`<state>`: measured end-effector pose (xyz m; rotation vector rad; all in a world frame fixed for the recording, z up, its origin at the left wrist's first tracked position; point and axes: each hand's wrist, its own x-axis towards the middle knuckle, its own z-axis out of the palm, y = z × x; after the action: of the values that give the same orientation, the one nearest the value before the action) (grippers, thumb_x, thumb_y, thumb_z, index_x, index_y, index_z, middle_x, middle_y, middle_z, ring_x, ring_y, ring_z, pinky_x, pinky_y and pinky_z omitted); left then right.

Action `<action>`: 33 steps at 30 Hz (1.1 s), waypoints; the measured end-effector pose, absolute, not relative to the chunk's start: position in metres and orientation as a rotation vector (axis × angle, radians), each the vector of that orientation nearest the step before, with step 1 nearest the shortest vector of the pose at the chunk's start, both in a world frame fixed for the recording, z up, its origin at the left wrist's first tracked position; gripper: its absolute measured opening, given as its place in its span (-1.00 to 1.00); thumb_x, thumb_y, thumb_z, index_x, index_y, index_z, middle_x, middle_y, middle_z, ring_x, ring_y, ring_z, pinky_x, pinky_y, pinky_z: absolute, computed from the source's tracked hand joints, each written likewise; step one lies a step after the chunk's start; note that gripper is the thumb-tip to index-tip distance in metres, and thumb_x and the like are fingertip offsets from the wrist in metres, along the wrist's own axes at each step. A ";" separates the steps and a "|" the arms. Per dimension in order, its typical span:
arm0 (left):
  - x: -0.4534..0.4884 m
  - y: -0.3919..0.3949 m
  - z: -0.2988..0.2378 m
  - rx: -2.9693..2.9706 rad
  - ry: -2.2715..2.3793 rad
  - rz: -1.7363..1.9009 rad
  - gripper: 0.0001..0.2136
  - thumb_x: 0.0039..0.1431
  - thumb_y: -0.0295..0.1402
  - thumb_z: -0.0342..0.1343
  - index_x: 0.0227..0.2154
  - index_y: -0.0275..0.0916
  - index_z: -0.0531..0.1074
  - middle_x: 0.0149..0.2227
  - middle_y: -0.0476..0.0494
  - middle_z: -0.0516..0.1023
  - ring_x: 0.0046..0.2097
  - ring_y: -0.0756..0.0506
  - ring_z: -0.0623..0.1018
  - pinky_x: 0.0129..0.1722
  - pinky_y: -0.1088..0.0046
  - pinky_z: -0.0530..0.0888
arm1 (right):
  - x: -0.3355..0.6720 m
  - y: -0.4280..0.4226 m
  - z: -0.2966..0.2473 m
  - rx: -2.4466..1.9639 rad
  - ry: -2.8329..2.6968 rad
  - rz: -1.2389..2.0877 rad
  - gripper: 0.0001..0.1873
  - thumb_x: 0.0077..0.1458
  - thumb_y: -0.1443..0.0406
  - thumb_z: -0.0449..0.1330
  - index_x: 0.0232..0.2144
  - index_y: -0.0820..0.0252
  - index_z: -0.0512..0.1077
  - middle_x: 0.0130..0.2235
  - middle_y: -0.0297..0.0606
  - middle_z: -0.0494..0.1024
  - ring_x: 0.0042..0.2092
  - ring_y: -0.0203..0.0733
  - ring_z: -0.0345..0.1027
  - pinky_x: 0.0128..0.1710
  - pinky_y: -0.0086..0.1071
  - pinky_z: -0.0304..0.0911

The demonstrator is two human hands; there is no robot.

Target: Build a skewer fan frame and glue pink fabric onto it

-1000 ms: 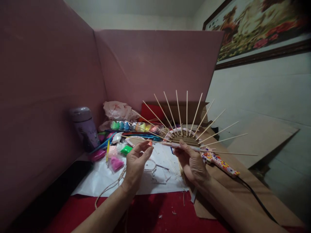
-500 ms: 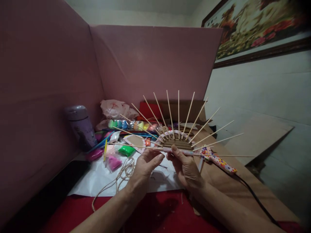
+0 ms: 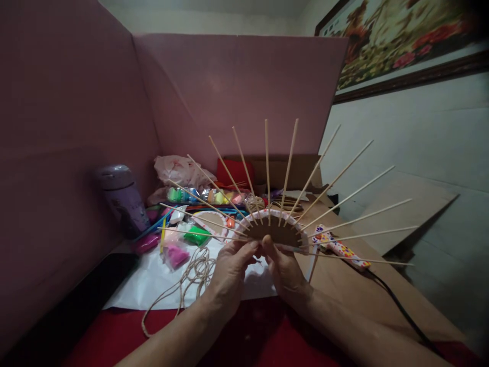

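Observation:
Between my two hands I hold up a half-round piece of cardboard (image 3: pixel 275 232) with a pale patterned rim. Thin wooden sticks (image 3: pixel 267 163) fan out from its curved edge, several of them pointing up and to both sides. My left hand (image 3: pixel 234 265) pinches the straight lower edge left of the middle. Close beside it, my right hand (image 3: pixel 286 267) grips the same edge, its thumb on the near face. The fingers behind the cardboard are partly hidden.
Jute twine (image 3: pixel 196 270) lies loose on a white sheet (image 3: pixel 133 285). Bags of coloured clay (image 3: pixel 196 235) and a purple flask (image 3: pixel 123 201) are at left. A flower-patterned glue gun (image 3: pixel 342 248) with a black cord rests on cardboard at right. Pink panels stand behind.
The fan of sticks has tilted and come nearer, so it looks larger and its sticks reach higher and further right. Both hands keep their hold, now closer together.

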<state>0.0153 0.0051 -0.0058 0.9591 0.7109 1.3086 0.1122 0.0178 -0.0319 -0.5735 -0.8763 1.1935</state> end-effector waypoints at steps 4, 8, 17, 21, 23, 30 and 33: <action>0.014 0.002 -0.009 1.067 0.780 1.262 -0.84 -0.11 -0.31 0.16 -0.44 -0.27 0.50 -0.44 -0.11 0.51 -0.38 -0.02 0.42 -0.34 0.46 0.28 | 0.114 0.019 -0.025 -0.567 -0.807 1.135 -0.92 -0.17 0.28 0.25 -0.50 0.08 0.42 -0.44 -0.45 0.48 -0.35 -0.30 0.31 -0.25 -0.38 0.16; 0.005 0.005 -0.016 1.032 0.929 1.293 -0.85 -0.21 -0.37 0.22 -0.49 -0.29 0.48 -0.53 -0.09 0.48 -0.47 0.01 0.39 -0.43 0.48 0.27 | 0.120 0.022 -0.015 -0.544 -0.706 1.140 -0.90 -0.19 0.33 0.26 -0.53 0.14 0.39 -0.55 -0.50 0.41 -0.52 -0.39 0.22 -0.47 -0.47 0.15; -0.002 0.004 -0.010 1.124 0.844 1.442 -0.73 -0.16 -0.38 0.18 -0.30 -0.19 0.43 -0.27 -0.10 0.47 -0.29 -0.01 0.39 -0.35 0.51 0.29 | 0.129 0.026 -0.013 -0.568 -0.581 1.277 -0.85 -0.22 0.28 0.28 -0.51 0.21 0.41 -0.56 -0.41 0.45 -0.52 -0.35 0.27 -0.52 -0.46 0.15; 0.002 -0.002 -0.006 1.102 0.702 1.264 -0.65 -0.14 -0.40 0.17 -0.19 -0.16 0.37 -0.30 -0.10 0.44 -0.36 0.00 0.39 -0.43 0.50 0.27 | 0.126 0.024 -0.015 -0.568 -0.573 1.377 -0.81 -0.22 0.22 0.27 -0.48 0.16 0.40 -0.48 -0.43 0.49 -0.48 -0.35 0.30 -0.54 -0.48 0.15; 0.004 -0.004 -0.004 1.141 0.651 1.198 -0.68 -0.10 -0.40 0.15 -0.20 -0.18 0.38 -0.40 -0.07 0.42 -0.44 0.03 0.35 -0.47 0.52 0.24 | 0.123 0.022 -0.016 -0.539 -0.621 1.417 -0.81 -0.19 0.19 0.24 -0.46 0.15 0.39 -0.44 -0.42 0.50 -0.47 -0.34 0.30 -0.56 -0.49 0.14; 0.005 -0.007 -0.004 1.331 0.718 1.058 -0.82 -0.02 -0.31 0.07 -0.62 -0.28 0.37 -0.64 -0.03 0.33 -0.57 0.06 0.25 -0.52 0.50 0.19 | 0.126 0.025 -0.015 -0.505 -0.664 1.434 -0.81 -0.14 0.18 0.21 -0.46 0.15 0.37 -0.44 -0.42 0.46 -0.43 -0.36 0.28 -0.55 -0.51 0.16; 0.005 -0.013 -0.004 1.428 0.713 0.859 -0.87 -0.05 -0.34 0.09 -0.60 -0.28 0.38 -0.65 -0.02 0.32 -0.58 0.06 0.25 -0.55 0.52 0.17 | 0.133 0.030 -0.013 -0.543 -0.630 1.439 -0.79 -0.14 0.16 0.20 -0.44 0.15 0.38 -0.43 -0.40 0.46 -0.43 -0.37 0.27 -0.56 -0.53 0.17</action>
<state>0.0051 -0.0131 -0.0042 1.4281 0.7130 0.8594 0.1327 0.0297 -0.0130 -0.5425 -0.6296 1.4394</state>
